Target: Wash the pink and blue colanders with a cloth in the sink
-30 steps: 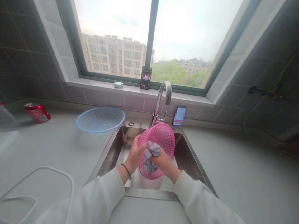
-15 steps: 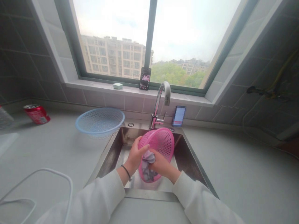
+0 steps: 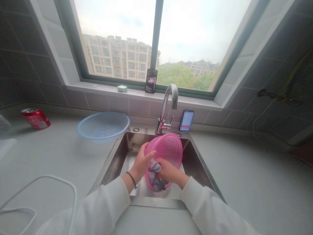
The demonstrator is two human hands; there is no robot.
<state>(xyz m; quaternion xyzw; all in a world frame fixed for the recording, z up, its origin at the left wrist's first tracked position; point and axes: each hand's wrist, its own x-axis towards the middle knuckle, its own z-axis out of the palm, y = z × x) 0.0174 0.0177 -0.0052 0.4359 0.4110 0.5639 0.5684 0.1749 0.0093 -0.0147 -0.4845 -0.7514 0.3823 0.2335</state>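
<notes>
A pink plastic colander [image 3: 168, 150] is held tilted on its side over the steel sink [image 3: 117, 160], its hollow facing me. My left hand [image 3: 141, 161] grips its left rim, thumb over the edge. Inside the colander, my right hand [image 3: 168, 172] is closed on a crumpled grey-purple cloth [image 3: 153, 169] and presses it against the inner wall. Both sleeves are white, and a dark band circles my left wrist.
A chrome tap [image 3: 167, 106] rises behind the sink. A blue colander [image 3: 104, 125] sits on the counter to the left, a red can [image 3: 35, 118] lies farther left, and a white cable [image 3: 49, 182] loops at the near left. A phone [image 3: 151, 80] leans on the windowsill.
The pink colander has tipped a little lower and flatter. My right hand with the cloth has slid down deeper inside it. My left hand keeps its hold on the rim.
</notes>
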